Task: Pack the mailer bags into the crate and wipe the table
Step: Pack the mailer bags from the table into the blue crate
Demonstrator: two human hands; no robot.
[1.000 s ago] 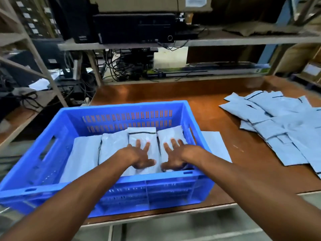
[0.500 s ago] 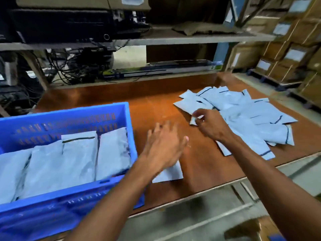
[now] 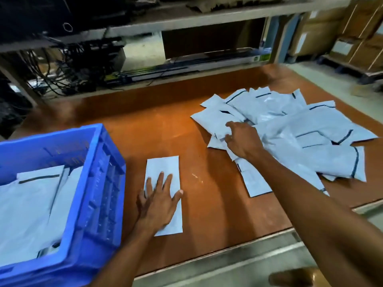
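Mailer bags [image 3: 306,125] lay in a loose heap on the right of the brown table [image 3: 157,129], well apart from the blue crate [image 3: 103,183] at the left, which held several packed bags [image 3: 31,201]. The left hand [image 3: 159,204] rested flat, fingers spread, on a single bag [image 3: 163,168] lying just beside the crate. The right hand [image 3: 243,140] reached into the heap, fingers curled round the edge of the nearest bag [image 3: 216,126].

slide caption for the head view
Left hand flat on a lone mailer by the crate; right hand grips a bag in the pile.
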